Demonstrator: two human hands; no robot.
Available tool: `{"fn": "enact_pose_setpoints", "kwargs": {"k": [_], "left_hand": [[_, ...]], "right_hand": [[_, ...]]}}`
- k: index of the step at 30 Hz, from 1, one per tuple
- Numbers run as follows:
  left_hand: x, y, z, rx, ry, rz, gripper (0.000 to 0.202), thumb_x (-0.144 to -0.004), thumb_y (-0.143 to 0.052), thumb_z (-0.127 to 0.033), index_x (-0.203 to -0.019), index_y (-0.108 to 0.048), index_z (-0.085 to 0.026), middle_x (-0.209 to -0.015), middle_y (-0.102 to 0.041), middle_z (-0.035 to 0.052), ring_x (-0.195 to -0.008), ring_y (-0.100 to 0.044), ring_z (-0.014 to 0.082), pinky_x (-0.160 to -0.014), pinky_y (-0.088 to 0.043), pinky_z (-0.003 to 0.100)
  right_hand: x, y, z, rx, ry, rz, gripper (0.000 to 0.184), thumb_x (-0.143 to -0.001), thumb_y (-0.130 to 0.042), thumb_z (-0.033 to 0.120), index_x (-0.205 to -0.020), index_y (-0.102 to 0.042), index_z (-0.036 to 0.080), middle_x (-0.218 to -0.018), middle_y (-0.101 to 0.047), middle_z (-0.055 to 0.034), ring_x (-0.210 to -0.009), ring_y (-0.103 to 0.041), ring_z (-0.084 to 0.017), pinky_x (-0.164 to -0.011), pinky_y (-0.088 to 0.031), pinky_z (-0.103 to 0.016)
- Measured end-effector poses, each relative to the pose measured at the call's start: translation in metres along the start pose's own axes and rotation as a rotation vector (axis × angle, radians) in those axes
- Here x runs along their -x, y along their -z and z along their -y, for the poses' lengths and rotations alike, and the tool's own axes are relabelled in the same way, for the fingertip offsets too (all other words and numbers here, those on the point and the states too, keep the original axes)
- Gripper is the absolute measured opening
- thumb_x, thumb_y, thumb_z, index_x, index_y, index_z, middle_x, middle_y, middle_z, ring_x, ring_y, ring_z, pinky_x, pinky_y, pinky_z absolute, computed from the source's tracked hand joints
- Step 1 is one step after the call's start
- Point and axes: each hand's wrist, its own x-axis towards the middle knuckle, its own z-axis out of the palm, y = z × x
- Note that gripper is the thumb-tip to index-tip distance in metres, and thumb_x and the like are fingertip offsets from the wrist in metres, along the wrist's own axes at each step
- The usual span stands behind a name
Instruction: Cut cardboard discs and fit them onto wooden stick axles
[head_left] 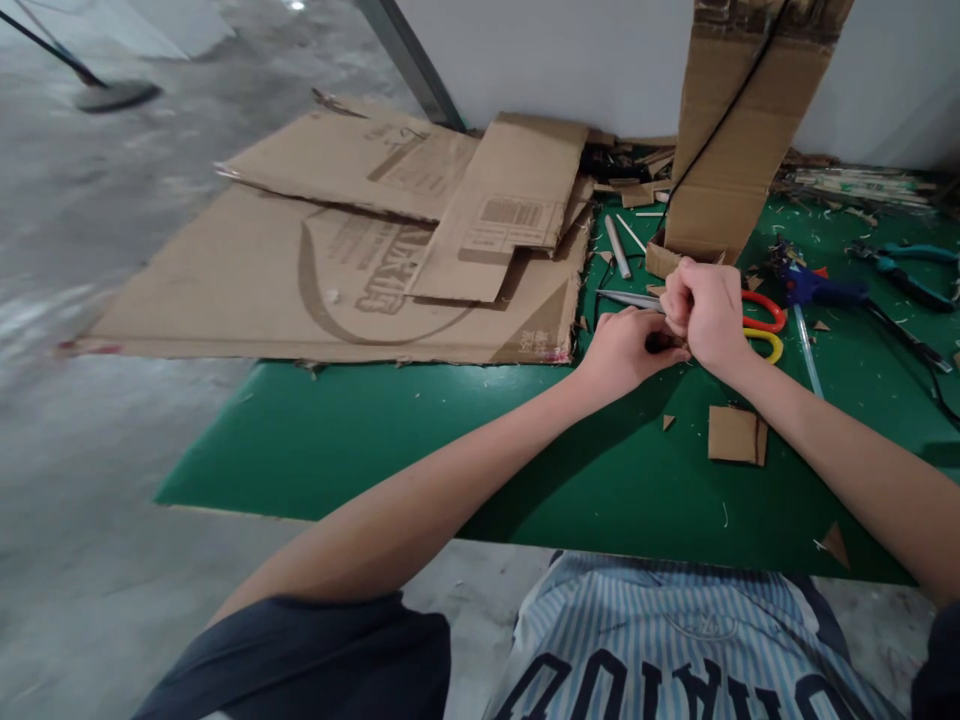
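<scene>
Finding: I am pinching a small dark piece between my left hand and right hand. Both hands are closed on it and pressed together just above the green mat, and my fingers are hiding most of it.

Risks:
- The piece is offering little to grip and could be slipping out.
- The scissors are lying just behind my hands, so a forward jerk could be meeting the blade.

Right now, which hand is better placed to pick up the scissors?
Right, probably. The scissors lie with handles just beyond the right hand, on its outer side; the left hand sits nearer the blade tip. Both hands are closed on a dark piece, so one must let go first.
</scene>
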Motion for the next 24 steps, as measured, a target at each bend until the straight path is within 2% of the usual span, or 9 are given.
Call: {"fn": "enact_pose_setpoints", "kwargs": {"k": [4,7,10,15,20,24], "left_hand": [[0.000,0.000,0.000,-0.051,0.003,-0.010,0.013,-0.083,-0.075,-0.030,-0.087,-0.077,-0.017,-0.085,-0.078,0.0046,-0.078,-0.068,0.0203,-0.065,-0.042,0.030],[0.000,0.000,0.000,-0.045,0.002,-0.008,0.013,-0.083,-0.074,-0.028,-0.089,-0.077,-0.017,-0.087,-0.078,0.0052,-0.081,-0.070,0.0212,-0.068,-0.045,0.030],[0.001,0.000,-0.001,-0.030,0.014,0.000,0.015,-0.083,-0.074,-0.028,-0.089,-0.076,-0.015,-0.089,-0.079,0.0066,-0.084,-0.071,0.0225,-0.070,-0.048,0.030],[0.002,-0.001,-0.001,0.018,0.005,-0.004,0.014,-0.083,-0.074,-0.026,-0.089,-0.075,-0.014,-0.092,-0.079,0.0072,-0.085,-0.071,0.0214,-0.072,-0.049,0.029],[0.001,-0.003,0.001,0.012,-0.008,-0.023,0.014,-0.083,-0.076,-0.028,-0.083,-0.074,-0.015,-0.084,-0.077,0.0053,-0.078,-0.068,0.0188,-0.068,-0.046,0.028],[0.002,-0.002,0.000,0.053,-0.020,-0.011,0.015,-0.082,-0.078,-0.029,-0.090,-0.076,-0.016,-0.089,-0.078,0.0045,-0.080,-0.068,0.0180,-0.071,-0.047,0.028]], "right_hand": [[0.006,-0.003,-0.001,0.119,0.177,-0.001,0.057,-0.097,-0.054,0.051,-0.048,-0.042,0.024,-0.051,-0.040,0.0013,-0.050,-0.038,-0.012,-0.048,-0.029,-0.029],[0.006,-0.005,-0.001,0.123,0.214,-0.002,0.052,-0.097,-0.049,0.037,-0.047,-0.041,0.024,-0.050,-0.037,0.0013,-0.053,-0.040,-0.013,-0.050,-0.030,-0.029],[0.004,-0.005,-0.003,0.105,0.226,0.006,0.050,-0.095,-0.048,0.032,-0.046,-0.040,0.024,-0.048,-0.033,0.0017,-0.054,-0.040,-0.013,-0.050,-0.029,-0.028],[0.001,-0.001,-0.008,0.059,0.179,-0.005,0.056,-0.096,-0.055,0.043,-0.046,-0.038,0.024,-0.048,-0.031,0.0032,-0.048,-0.034,-0.011,-0.046,-0.026,-0.027],[0.000,-0.004,-0.005,-0.076,0.160,-0.001,0.060,-0.094,-0.062,0.049,-0.045,-0.038,0.024,-0.045,-0.025,0.0057,-0.042,-0.027,-0.010,-0.041,-0.020,-0.026],[-0.005,-0.002,-0.001,-0.194,0.088,-0.105,0.061,-0.090,-0.061,0.056,-0.045,-0.035,0.025,-0.044,-0.019,0.0082,-0.038,-0.016,-0.008,-0.037,-0.013,-0.025]]}}
